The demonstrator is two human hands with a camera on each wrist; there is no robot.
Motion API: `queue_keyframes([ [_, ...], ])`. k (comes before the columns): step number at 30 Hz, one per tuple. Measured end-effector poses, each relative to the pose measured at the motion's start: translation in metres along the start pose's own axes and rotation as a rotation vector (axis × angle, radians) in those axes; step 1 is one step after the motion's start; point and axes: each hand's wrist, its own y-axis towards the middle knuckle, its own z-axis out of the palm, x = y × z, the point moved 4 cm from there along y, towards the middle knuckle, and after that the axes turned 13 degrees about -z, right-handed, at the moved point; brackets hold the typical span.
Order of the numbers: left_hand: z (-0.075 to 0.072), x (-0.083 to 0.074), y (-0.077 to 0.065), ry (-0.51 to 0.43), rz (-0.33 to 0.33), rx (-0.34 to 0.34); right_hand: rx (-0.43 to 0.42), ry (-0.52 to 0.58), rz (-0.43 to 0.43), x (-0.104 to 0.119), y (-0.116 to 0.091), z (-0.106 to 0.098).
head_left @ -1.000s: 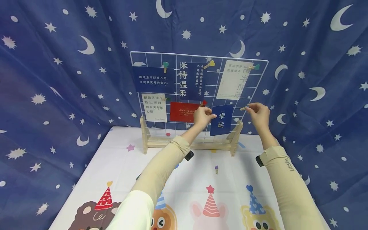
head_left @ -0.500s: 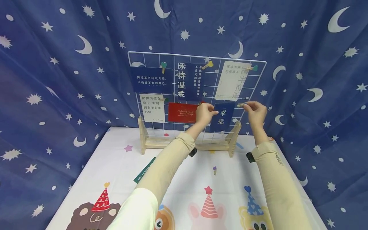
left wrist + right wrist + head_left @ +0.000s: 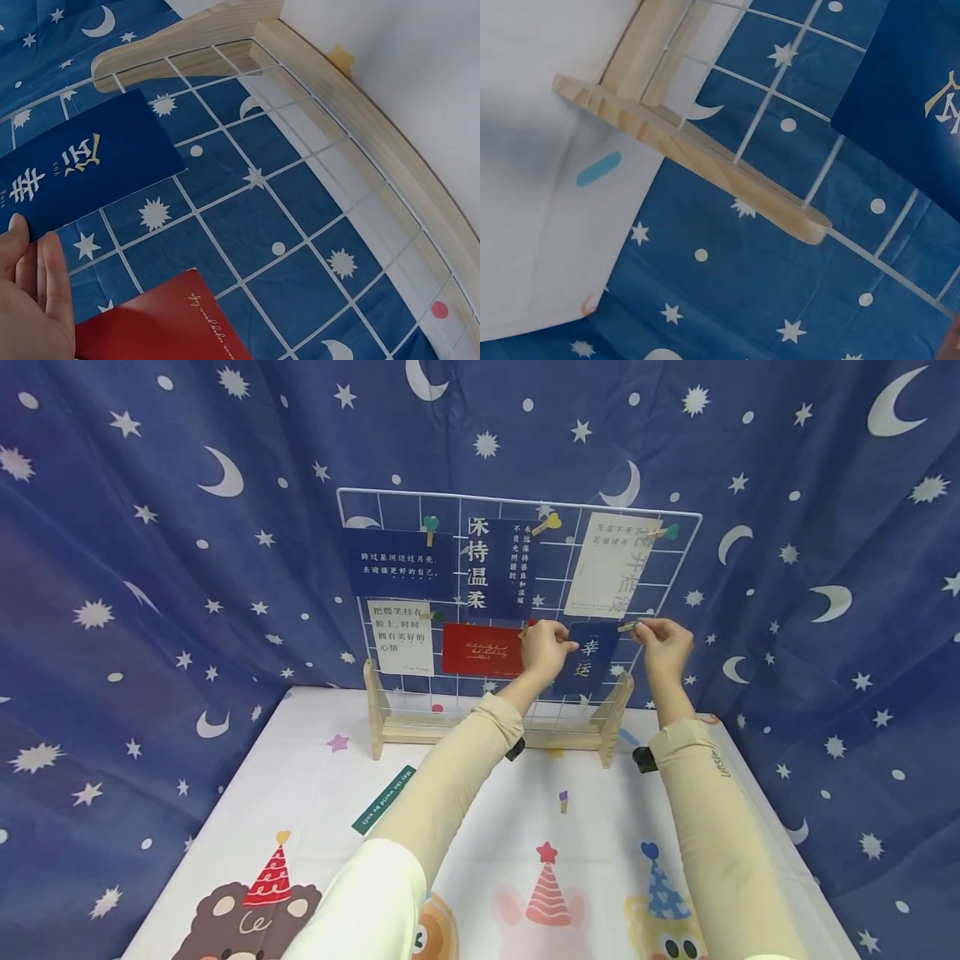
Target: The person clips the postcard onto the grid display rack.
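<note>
My left hand [image 3: 546, 650] pinches a dark blue card [image 3: 592, 660] with white and gold characters by its left edge. The card stands against the lower right part of a white wire grid [image 3: 519, 502]. In my right hand [image 3: 666, 650] is a small wooden clothespin [image 3: 627, 627], pinched between thumb and finger at the card's upper right corner. Whether it bites card and wire cannot be told. A red card [image 3: 480, 650] hangs just left, its right end partly behind my left hand. In the right wrist view only a sliver of the right hand [image 3: 951, 341] shows.
A wooden base [image 3: 420, 734] carries the grid. Other clipped cards hang on it, such as a white card [image 3: 606, 568] at upper right. On the white tablecloth lie a green paper strip [image 3: 384, 800] and a purple-topped clothespin [image 3: 564, 803].
The blue card has moved right and slightly up against the grid with my left hand. My right hand has brought the clothespin left and up to the card's corner. The green strip has come into view.
</note>
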Motion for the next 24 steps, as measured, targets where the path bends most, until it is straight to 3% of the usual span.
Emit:
queue_keyframes([
  [5,-0.002,0.000,0.002,-0.003,-0.008,-0.027,0.030,0.100,0.041,0.016,0.000,0.002],
  [12,-0.003,-0.001,0.004,0.019,-0.021,-0.027,0.020,0.132,0.049,-0.012,0.004,0.006],
  [18,-0.003,-0.003,0.002,0.046,-0.030,-0.036,-0.035,0.119,0.058,-0.016,0.002,0.005],
  [24,-0.002,-0.003,0.003,0.090,-0.042,-0.074,0.001,0.162,0.074,-0.017,0.004,0.013],
])
